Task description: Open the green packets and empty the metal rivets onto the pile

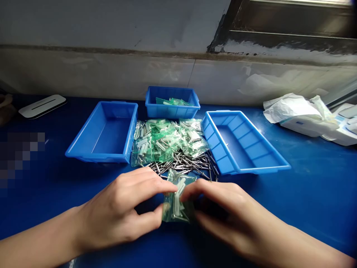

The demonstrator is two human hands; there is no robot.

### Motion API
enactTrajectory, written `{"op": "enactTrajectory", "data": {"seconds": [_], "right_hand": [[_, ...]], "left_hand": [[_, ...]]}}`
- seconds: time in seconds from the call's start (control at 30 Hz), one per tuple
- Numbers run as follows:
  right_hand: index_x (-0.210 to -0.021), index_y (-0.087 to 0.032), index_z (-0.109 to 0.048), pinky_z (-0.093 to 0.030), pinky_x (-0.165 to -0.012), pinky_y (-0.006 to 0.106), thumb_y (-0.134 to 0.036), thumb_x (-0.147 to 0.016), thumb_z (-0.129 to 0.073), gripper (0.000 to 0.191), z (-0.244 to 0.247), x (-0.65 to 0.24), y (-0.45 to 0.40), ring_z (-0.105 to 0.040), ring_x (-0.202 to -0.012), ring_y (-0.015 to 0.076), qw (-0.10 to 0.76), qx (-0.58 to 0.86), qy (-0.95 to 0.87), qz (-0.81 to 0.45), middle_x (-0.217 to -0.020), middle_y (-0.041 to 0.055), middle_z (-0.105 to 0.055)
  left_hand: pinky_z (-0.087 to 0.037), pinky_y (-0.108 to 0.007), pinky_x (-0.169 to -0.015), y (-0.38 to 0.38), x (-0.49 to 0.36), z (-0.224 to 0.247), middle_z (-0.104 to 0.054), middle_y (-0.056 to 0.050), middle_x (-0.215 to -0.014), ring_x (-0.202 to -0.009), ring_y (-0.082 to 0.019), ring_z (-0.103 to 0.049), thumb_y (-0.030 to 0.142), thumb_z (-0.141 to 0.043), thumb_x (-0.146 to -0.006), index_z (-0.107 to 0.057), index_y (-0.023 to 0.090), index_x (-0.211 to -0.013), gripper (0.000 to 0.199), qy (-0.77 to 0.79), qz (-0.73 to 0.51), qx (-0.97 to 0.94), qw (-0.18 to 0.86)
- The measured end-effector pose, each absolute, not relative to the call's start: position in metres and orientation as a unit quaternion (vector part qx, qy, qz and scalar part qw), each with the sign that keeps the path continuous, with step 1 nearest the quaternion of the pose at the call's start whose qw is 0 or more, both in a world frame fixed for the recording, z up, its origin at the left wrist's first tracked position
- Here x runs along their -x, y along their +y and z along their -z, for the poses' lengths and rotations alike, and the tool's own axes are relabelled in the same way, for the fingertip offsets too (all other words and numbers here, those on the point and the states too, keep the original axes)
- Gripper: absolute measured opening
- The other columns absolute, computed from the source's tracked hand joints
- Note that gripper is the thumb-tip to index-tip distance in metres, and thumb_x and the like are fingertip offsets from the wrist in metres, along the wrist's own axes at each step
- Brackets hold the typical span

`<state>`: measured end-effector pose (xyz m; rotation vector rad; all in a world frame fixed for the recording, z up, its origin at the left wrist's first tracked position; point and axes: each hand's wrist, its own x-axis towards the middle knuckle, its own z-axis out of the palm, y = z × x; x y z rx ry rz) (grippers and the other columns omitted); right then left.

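Just in front of the loose screws [195,162] on the blue desk [39,227], a green packet [180,199] is held between the left hand [122,204] and the right hand [234,212]. On both, the fingers are half curled, forefinger and thumb parted with the packet's side between them; how tight the grip is, I cannot tell. White plugs [176,203] show through its film, so this one looks filled, though whether it is sealed is unclear. Beyond lies a pile of similar packets [164,139] between the left tray [110,136] and the right tray [223,150], and a few more sit in the rear tray [167,111]. By my judgement the work is well under way: many packets are filled, while the loose screws remain unpacked.
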<state>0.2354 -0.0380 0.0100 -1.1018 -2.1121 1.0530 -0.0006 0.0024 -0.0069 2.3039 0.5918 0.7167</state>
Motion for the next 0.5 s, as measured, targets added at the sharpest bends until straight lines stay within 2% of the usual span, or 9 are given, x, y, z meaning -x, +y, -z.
{"op": "enactTrajectory", "data": {"seconds": [0.1, 0.3, 0.5], "right_hand": [[-0.09, -0.021, -0.062, -0.051, -0.057, 0.019, -0.012, -0.091, -0.058, 0.01, -0.0104, -0.2367, -0.0381, -0.063, -0.06, 0.0122, 0.25, 0.425, -0.777, -0.391, -0.074, -0.0016, -0.071], [-0.088, -0.021, -0.062, -0.046, -0.051, 0.017, -0.014, -0.093, -0.055, 0.012, -0.0148, -0.2396, -0.0399, -0.059, -0.053, 0.0103, 0.283, 0.445, -0.787, -0.32, -0.068, -0.0035, -0.068], [-0.091, -0.024, -0.06, -0.047, -0.054, 0.016, -0.017, -0.096, -0.056, 0.009, -0.0091, -0.2393, -0.0417, -0.061, -0.058, 0.0094, 0.306, 0.446, -0.772, -0.335, -0.073, -0.0056, -0.067]], "left_hand": [[-0.051, -0.023, -0.071, 0.004, 0.0006, 0.0056, -0.071, -0.003, -0.087, -0.076, -0.015, -0.063, 0.01, -0.059, -0.094, -0.066, 0.015, -0.111, 0.019, 0.248, -0.271, -0.874, 0.318], [-0.049, -0.021, -0.063, 0.0041, -0.0014, 0.0029, -0.069, -0.001, -0.075, -0.066, -0.013, -0.061, 0.01, -0.052, -0.1, -0.067, 0.016, -0.093, 0.018, 0.25, -0.276, -0.873, 0.314], [-0.05, -0.018, -0.06, 0.005, -0.0037, -0.0022, -0.066, -0.001, -0.07, -0.062, -0.012, -0.061, 0.017, -0.054, -0.102, -0.067, 0.015, -0.087, 0.02, 0.234, -0.273, -0.869, 0.34]]}}
